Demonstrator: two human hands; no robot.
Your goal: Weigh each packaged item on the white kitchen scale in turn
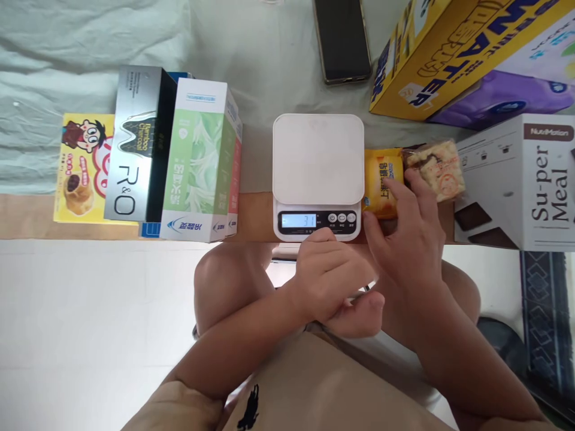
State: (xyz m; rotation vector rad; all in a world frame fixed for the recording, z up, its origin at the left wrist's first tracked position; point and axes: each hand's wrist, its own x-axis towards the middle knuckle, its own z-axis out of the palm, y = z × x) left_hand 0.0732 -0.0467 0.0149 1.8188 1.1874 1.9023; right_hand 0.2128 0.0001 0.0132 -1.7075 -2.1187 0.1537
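A white kitchen scale [318, 160] lies before me with a bare platform; its lit display shows digits I cannot read surely. To its right is a yellow soap packet [376, 164], lying against a clear-wrapped puffed snack block [438, 170]. My right hand [406, 236] is on the soap packet, thumb at its near left corner and fingertips across its right side, partly touching the snack's edge. My left hand [335, 281] hovers at the scale's near edge, below the buttons, with fingers curled in and thumb apart; I see nothing held in it.
At left stand a yellow snack box [81, 197], a dark grey R&O box [135, 143] and a green-and-white toothpaste box [197, 161]. A phone [344, 39], a large yellow box [422, 66], a purple pack [498, 99] and a Su-per Meal box [503, 185] lie right. My knees are under the board [256, 212].
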